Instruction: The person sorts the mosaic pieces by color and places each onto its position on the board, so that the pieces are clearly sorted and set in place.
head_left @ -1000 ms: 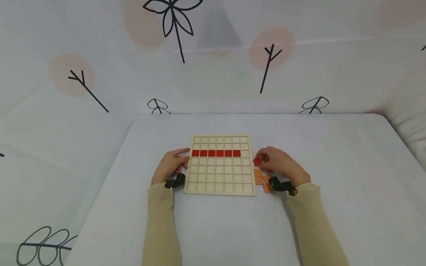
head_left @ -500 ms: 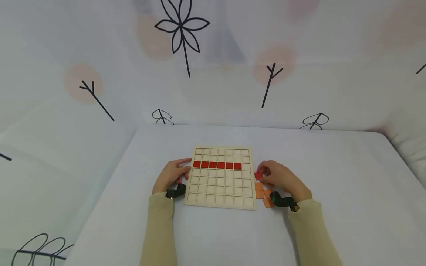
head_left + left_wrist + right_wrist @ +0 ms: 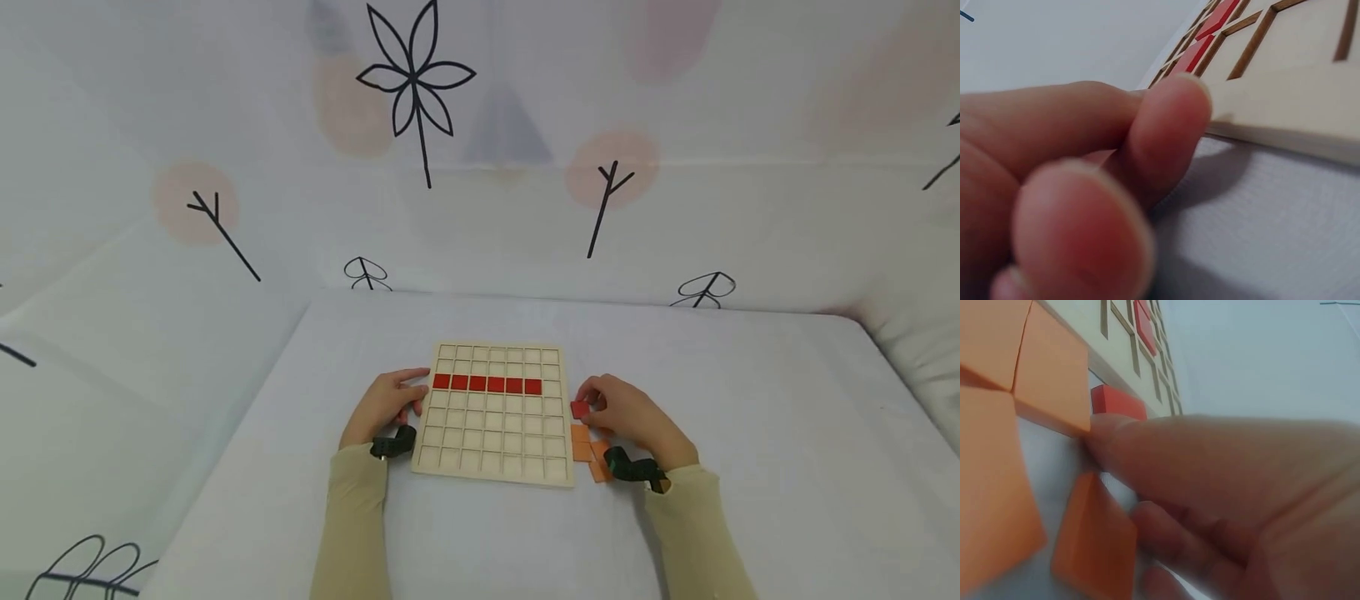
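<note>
A pale wooden grid board (image 3: 486,418) lies between the two hands, with a row of several red tiles (image 3: 477,383) set in one line of its squares. The left hand (image 3: 381,407) rests at the board's left edge, its index finger stretched out and its thumb against the side. Just off the right edge, the right hand (image 3: 628,410) pinches a loose red tile (image 3: 580,409) between thumb and fingers. That red tile (image 3: 1116,402) shows only in part past the thumb in the right wrist view. Several orange tiles (image 3: 581,442) lie beside and under the right hand.
Thick orange tiles (image 3: 1094,540) lie close by the right fingertips, one tilted. The white cloth-covered table (image 3: 480,542) spreads around the board. A printed fabric backdrop (image 3: 510,225) rises behind it. Dark wrist cameras (image 3: 633,465) sit on both wrists.
The head view has tilted up, so board and hands appear lower. Both hands keep nearly the same place beside the board, and the right hand still pinches the red tile.
</note>
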A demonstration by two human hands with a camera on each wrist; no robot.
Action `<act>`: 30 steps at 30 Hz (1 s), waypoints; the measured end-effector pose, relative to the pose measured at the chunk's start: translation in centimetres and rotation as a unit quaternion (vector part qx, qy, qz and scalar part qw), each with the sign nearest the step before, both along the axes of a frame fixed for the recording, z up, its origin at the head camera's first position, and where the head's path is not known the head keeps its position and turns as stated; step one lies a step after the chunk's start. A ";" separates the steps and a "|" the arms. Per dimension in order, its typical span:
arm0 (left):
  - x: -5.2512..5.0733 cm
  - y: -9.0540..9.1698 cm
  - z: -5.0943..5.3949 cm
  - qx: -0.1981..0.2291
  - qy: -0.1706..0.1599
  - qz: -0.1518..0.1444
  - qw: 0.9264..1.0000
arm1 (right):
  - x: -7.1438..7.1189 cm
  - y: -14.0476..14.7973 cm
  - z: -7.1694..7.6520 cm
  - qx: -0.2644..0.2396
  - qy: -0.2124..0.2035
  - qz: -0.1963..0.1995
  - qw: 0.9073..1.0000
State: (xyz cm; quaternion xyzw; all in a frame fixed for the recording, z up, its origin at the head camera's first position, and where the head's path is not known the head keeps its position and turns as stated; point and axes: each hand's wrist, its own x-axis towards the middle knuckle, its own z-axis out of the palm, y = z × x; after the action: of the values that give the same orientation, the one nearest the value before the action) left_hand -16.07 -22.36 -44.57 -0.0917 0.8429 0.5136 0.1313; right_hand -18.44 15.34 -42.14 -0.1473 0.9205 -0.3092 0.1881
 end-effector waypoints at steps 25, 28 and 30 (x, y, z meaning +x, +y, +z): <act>-0.1 0.1 0.7 0.000 -0.014 -0.004 1.000 | -0.3 0.5 -0.1 -0.015 -0.015 -0.005 1.000; 0.0 -0.1 0.7 0.000 -0.009 -0.004 1.000 | -0.3 0.4 -0.2 -0.020 -0.009 -0.014 1.000; 0.1 -0.1 0.4 0.000 -0.012 -0.004 1.000 | -0.3 0.4 -0.4 -0.025 -0.002 -0.021 0.999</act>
State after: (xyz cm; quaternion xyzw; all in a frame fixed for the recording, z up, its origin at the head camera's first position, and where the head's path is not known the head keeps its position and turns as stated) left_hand -15.97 -22.50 -44.13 -0.0944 0.8417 0.5118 0.1436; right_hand -18.75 15.73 -42.50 -0.1321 0.9151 -0.3359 0.1798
